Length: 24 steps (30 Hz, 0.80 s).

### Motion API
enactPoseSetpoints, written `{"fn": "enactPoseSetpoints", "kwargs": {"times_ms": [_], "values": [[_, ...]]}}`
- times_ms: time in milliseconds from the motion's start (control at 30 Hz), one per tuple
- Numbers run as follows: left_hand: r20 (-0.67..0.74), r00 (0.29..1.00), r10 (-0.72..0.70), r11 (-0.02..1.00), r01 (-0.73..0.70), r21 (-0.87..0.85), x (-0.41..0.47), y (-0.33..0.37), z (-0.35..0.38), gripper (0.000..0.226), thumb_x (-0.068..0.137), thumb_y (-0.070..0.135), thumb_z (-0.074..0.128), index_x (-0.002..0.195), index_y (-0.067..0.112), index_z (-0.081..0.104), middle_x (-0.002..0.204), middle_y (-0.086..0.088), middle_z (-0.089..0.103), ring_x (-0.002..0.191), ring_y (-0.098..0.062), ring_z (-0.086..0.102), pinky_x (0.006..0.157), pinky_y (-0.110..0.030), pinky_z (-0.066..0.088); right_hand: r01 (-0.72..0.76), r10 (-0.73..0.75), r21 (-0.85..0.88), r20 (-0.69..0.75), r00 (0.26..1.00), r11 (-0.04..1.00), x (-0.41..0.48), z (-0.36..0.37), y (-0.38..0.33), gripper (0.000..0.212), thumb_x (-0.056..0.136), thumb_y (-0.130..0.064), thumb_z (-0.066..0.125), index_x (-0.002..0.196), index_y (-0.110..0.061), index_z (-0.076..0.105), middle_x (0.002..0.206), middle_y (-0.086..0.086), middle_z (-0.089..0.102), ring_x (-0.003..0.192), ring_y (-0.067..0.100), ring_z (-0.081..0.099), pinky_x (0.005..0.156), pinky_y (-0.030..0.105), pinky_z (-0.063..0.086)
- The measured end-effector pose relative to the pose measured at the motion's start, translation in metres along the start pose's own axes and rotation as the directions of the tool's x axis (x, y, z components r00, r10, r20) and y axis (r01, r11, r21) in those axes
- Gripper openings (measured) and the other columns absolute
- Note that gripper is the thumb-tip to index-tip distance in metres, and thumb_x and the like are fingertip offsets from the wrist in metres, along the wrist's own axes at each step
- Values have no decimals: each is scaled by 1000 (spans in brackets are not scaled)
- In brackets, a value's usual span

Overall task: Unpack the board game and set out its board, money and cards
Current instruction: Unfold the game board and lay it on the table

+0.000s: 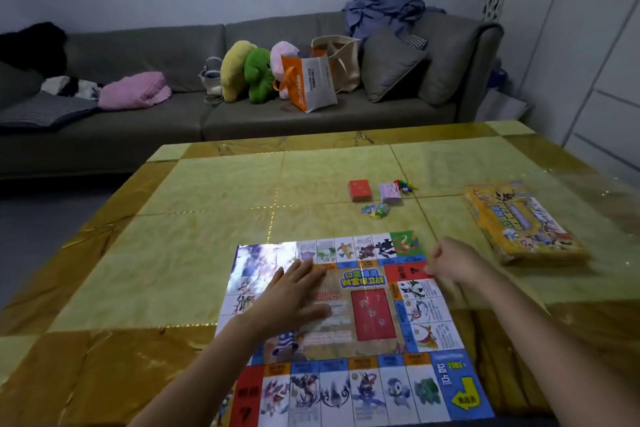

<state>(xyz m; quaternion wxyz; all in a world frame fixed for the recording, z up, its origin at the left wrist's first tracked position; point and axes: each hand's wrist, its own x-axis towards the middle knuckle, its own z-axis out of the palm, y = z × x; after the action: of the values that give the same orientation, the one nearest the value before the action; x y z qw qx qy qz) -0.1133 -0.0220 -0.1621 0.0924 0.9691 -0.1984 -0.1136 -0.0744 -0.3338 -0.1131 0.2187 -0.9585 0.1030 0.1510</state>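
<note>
My left hand lies flat, fingers spread, on the board; I cannot tell my blurred right hand's grip.

sofa grey, behind table | plush toys beside orange bag | tote behind bag | pink blanket left | blue clothes on backrest | cushion right
</note>
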Motion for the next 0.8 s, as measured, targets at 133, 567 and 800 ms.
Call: {"fn": "enactPoseSetpoints", "kwargs": {"times_ms": [133, 567, 800], "values": [[-4, 1000, -4, 1000, 4, 27, 20, 0, -3, 119, 52, 99, 0, 152, 35, 0, 161, 2, -8, 147, -19, -10, 118, -41, -4, 239, -260, -133, -172, 950, 962, -3, 19, -10, 46, 93, -18, 55, 136, -13, 41, 139, 10, 41, 129, 27, 37, 103, 33, 35], [-159, 972, -174, 985, 175, -11, 38, 2, 14, 108, 58, 84, -27, 151, 36, -1, 149, 16, -17, 147, -15, -11, 117, -40, -10, 453, -474, -335, 22, 881, 826, 3, 77, -1, 92, 58, -81, -32, 142, -47, -18, 150, -11, -27, 141, 16, -25, 113, 39, -17], [-151, 947, -284, 959, 284, -16, 33, 2, 13, 89, 74, 80, -2, 152, 36, -3, 160, 7, -9, 147, -15, -14, 116, -45, -9, 257, -288, -334, -45, 957, 907, 10, 57, 22, 62, 95, -59, 5, 151, -35, -9, 158, -6, -17, 147, 19, -12, 117, 46, -2]]}}
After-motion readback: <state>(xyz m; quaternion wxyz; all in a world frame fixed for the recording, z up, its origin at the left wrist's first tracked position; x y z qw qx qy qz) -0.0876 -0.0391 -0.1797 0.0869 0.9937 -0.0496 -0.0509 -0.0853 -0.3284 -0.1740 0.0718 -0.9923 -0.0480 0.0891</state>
